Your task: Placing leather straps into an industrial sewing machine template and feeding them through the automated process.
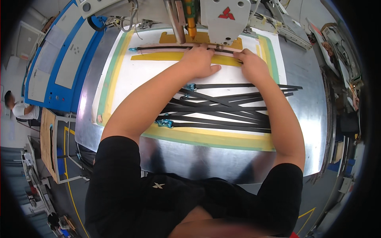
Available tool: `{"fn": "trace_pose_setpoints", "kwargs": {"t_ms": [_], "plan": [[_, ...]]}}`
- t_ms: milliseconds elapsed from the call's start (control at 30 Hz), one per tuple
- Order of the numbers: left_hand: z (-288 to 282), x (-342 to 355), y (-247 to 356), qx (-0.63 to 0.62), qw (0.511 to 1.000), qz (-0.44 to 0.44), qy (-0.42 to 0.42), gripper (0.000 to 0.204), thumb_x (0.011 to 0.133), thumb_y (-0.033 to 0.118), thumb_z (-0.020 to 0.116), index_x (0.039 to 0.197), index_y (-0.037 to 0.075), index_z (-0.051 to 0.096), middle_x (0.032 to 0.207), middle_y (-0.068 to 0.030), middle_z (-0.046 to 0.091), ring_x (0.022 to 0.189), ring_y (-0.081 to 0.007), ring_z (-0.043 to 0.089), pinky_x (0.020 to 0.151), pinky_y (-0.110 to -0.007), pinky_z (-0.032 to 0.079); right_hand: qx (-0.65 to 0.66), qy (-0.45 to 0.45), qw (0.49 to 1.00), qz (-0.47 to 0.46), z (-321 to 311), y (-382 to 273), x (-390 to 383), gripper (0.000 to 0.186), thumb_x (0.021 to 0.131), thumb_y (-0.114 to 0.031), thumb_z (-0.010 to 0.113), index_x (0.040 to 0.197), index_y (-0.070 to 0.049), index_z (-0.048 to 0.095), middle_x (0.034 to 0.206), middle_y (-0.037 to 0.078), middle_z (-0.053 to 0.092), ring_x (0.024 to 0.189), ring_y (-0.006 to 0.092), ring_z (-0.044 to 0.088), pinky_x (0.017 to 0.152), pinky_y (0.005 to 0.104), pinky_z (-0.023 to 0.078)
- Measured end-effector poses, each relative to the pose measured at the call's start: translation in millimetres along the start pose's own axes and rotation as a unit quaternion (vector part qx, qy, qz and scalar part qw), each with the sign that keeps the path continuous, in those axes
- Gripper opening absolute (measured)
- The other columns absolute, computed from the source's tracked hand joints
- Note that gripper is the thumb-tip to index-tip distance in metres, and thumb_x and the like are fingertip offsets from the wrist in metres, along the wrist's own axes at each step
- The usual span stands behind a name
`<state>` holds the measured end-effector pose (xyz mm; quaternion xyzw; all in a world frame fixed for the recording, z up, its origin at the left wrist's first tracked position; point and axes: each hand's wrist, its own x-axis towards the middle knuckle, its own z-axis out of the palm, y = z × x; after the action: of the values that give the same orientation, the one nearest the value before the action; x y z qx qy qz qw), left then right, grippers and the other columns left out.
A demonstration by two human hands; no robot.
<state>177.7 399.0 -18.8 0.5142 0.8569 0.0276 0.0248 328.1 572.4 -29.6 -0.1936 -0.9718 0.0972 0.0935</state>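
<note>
Workshop's metal table [309, 119] with white template board [131, 83], both hands [224, 61] flat, open on black strap [166, 48], loose straps [226, 109] nearby

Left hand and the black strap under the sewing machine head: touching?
Touching. The head view shows the left hand pressed flat on the black strap, fingertips covering it beside the right hand.

Red three-diamond emblem [226, 13] on the white machine head at top centre, grey rectangular label panels [73, 59] on the blue cabinet at left
</note>
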Motion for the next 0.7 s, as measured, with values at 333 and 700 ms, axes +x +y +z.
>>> {"fn": "trace_pose_setpoints", "kwargs": {"t_ms": [333, 700], "plan": [[-5, -5, 21, -0.012, 1.000, -0.010, -0.001, 0.083, 0.086, 0.070, 0.068, 0.149, 0.018, 0.058, 0.148, -0.0235, 0.051, 0.135, -0.0447, 0.051, 0.109, -0.061, 0.044, -0.048, -0.012, 0.999, 0.020, -14, 44, -12, 0.043, 0.094, -0.004, 0.053, 0.130, -0.018, 0.072, 0.124, 0.009, 0.068, 0.112, 0.0318, 0.068, 0.096, 0.0428, 0.055], [4, -2, 24, -0.049, 0.999, -0.016, 0.003, 0.074, 0.088, 0.060, 0.069, 0.141, 0.009, 0.064, 0.141, -0.0192, 0.058, 0.135, -0.0371, 0.053, 0.106, -0.060, 0.046, -0.030, -0.018, 0.998, -0.047, -12, 41, 3, 0.040, 0.090, -0.003, 0.056, 0.123, -0.012, 0.075, 0.120, 0.013, 0.070, 0.109, 0.0361, 0.067, 0.095, 0.0440, 0.054]]}}
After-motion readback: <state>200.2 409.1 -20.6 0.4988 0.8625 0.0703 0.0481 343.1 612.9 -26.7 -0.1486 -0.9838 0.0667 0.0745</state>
